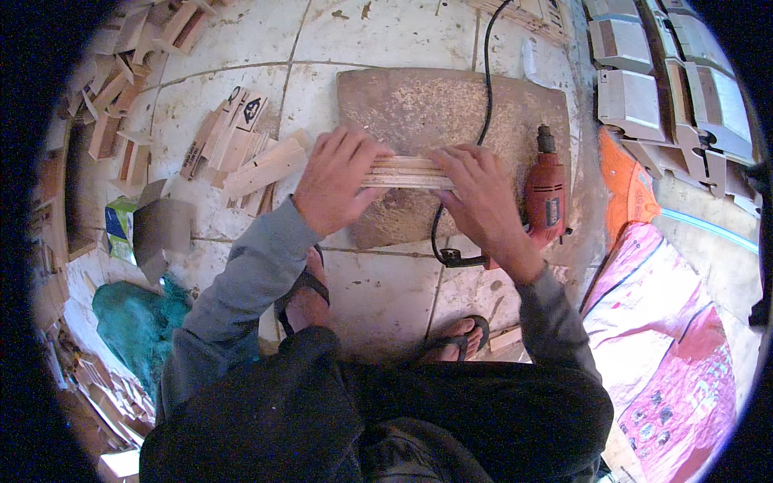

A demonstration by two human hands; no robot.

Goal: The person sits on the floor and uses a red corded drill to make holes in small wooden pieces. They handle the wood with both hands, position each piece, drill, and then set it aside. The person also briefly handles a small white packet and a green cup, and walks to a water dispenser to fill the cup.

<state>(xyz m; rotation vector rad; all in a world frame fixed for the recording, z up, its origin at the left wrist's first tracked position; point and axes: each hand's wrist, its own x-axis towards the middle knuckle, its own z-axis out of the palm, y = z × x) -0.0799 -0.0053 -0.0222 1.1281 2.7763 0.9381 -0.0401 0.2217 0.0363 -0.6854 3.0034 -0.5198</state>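
Observation:
A small stack of thin wooden strips (405, 172) is held flat between both hands, over a brown dusty board (419, 105) lying on the tiled floor. My left hand (336, 180) grips the stack's left end with fingers curled over its top. The stack's right end is gripped by my right hand (481, 193). Just right of my right hand, a red electric drill (546, 193) lies on the board, its black cord (485, 72) running away toward the top and looping under my right wrist.
Loose wooden pieces (241, 153) lie left of the board, more offcuts (121, 72) at the upper left. A torn cardboard box (153, 229) and green net (137, 322) sit lower left. Grey moulded parts (644, 88) stand upper right; orange (628, 185) and pink sacks (668, 338) lie right.

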